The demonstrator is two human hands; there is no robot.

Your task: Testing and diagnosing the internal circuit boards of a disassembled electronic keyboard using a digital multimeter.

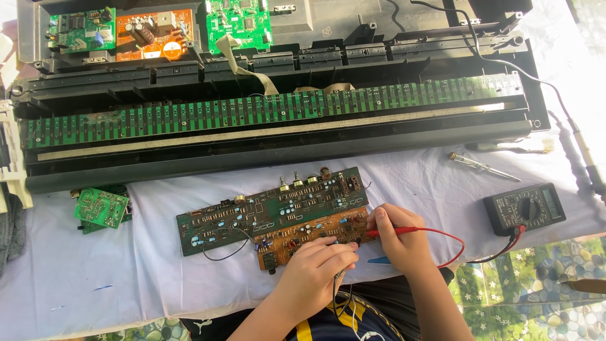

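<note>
White-clothed tabletop [95, 265]: left hand [315, 268] pinches a black probe [355, 242], right hand [398, 243] a red probe [404, 231], both tips on the brown circuit board [303, 237]; multimeter [524, 207] near, testing underway, opened keyboard [278, 113] unassembled.

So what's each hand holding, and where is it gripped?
The right hand pinches a red probe near its tip end. The left hand grips a black probe, mostly hidden, over the brown board.

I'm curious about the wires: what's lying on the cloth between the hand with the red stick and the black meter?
In the head view, only the red lead and black lead cross the white cloth between right hand and multimeter.
</note>
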